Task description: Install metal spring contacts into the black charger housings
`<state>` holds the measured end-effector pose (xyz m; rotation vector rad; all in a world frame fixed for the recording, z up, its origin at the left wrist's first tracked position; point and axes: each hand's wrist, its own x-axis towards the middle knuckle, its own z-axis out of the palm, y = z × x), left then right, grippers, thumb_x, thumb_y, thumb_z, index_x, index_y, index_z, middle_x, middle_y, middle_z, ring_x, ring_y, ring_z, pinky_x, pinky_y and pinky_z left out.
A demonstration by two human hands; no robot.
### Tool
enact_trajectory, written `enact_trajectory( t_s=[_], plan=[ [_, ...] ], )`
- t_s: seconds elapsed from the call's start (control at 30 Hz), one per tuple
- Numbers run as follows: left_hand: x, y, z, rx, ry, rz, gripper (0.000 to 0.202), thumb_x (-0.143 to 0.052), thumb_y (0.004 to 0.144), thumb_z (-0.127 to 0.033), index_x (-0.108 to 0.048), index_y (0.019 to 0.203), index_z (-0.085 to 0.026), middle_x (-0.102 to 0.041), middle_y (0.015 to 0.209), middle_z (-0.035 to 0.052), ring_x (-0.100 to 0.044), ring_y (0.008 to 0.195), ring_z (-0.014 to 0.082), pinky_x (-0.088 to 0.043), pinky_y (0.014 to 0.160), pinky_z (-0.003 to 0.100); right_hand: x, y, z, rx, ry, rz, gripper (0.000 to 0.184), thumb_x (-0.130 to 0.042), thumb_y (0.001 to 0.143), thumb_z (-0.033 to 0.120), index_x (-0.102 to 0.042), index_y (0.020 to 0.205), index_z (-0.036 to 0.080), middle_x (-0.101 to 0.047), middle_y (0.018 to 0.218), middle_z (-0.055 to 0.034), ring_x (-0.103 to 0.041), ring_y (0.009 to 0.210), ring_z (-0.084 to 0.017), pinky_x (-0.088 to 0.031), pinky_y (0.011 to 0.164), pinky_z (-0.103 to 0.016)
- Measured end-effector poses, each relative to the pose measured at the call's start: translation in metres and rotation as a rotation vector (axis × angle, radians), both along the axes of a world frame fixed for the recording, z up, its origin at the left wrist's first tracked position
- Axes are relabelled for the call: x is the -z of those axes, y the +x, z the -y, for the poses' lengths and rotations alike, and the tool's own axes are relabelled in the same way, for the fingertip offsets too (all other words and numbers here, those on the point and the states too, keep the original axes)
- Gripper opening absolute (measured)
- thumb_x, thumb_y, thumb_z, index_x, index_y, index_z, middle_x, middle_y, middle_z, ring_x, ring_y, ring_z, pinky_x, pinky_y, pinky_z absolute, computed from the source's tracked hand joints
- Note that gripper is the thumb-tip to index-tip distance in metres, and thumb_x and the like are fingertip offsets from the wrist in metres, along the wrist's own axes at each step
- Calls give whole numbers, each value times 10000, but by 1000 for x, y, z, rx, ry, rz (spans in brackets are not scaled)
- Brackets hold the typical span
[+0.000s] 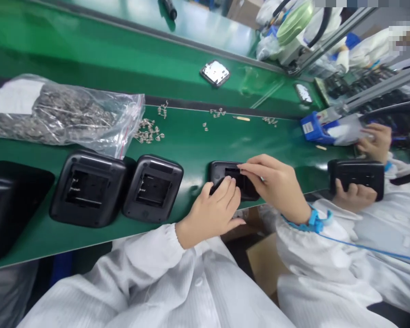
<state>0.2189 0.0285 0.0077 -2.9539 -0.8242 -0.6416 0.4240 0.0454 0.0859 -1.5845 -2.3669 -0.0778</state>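
Black plastic housing lies at the near edge of the green tabletop, and both of the wearer's hands are on it. Left hand curls over its near left side, fingers pressed on the casing and gripping it; right hand reaches across from the right, thumb and forefinger pinched at the opening in the top (whatever small part they pinch is too tiny to tell). A blue wrist strap with a cord circles the right wrist. Left of the hands, two more black housings stand side by side, touching. Farther left, a clear plastic bag of metal parts lies on the tabletop, with loose metal clips spilled just beside it. At far right, a co-worker's hand holds another black housing.
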Motion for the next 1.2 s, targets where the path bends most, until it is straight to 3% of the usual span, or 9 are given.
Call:
enact_trajectory(
  t_s=[0.13,0.23,0.4,0.7,0.8,0.9,1.2],
  plan=[
    [-2,5,-1,6,-78,-4,619,-360,1073,-576,-579,1433,-123,-569,1493,161,-410,1462,304,-397,1073,481,6,9,-6,-67,-17,156,172,-590,1004,176,-750,1064,186,-738,926,-71,-636,838,-227,-515,724,-352],
    [-5,6,-1,17,-92,18,573,-366,1079,-554,-606,1381,-131,-609,1423,150,-437,1420,299,-409,1013,478,15,11,-11,-121,5,262,171,-587,1005,168,-746,943,182,-730,877,-67,-585,796,-225,-480,723,-361],
    [-5,8,-1,-7,-122,40,521,-388,1081,-526,-623,1332,-134,-632,1363,145,-440,1391,287,-395,957,476,16,15,-11,-190,-5,255,162,-585,1005,144,-736,948,163,-729,933,-76,-577,822,-214,-470,738,-347],
    [-1,11,-1,-8,-124,78,467,-434,1077,-494,-634,1302,-137,-647,1332,137,-458,1380,284,-369,974,486,21,16,-12,-153,14,284,228,-567,1006,143,-737,857,165,-695,902,-89,-546,809,-217,-463,721,-355],
    [0,15,-3,11,-138,106,416,-455,1073,-489,-655,1222,-155,-671,1246,114,-469,1399,298,-353,1011,488,18,15,-7,-138,2,271,230,-551,1021,159,-768,947,174,-712,957,-92,-578,848,-222,-495,758,-364],
    [0,21,-6,59,-135,133,377,-497,1059,-497,-671,1137,-172,-678,1162,100,-461,1437,315,-336,1050,474,19,17,0,-105,13,196,237,-540,1026,155,-776,1035,168,-726,987,-99,-614,863,-221,-532,770,-360],
    [-1,29,-9,53,-128,144,450,-500,1043,-555,-662,1157,-151,-658,1182,125,-531,1357,347,-351,1037,499,27,15,6,12,95,13,131,-648,980,165,-771,989,207,-786,883,-37,-720,824,-210,-585,716,-334]
  ],
)
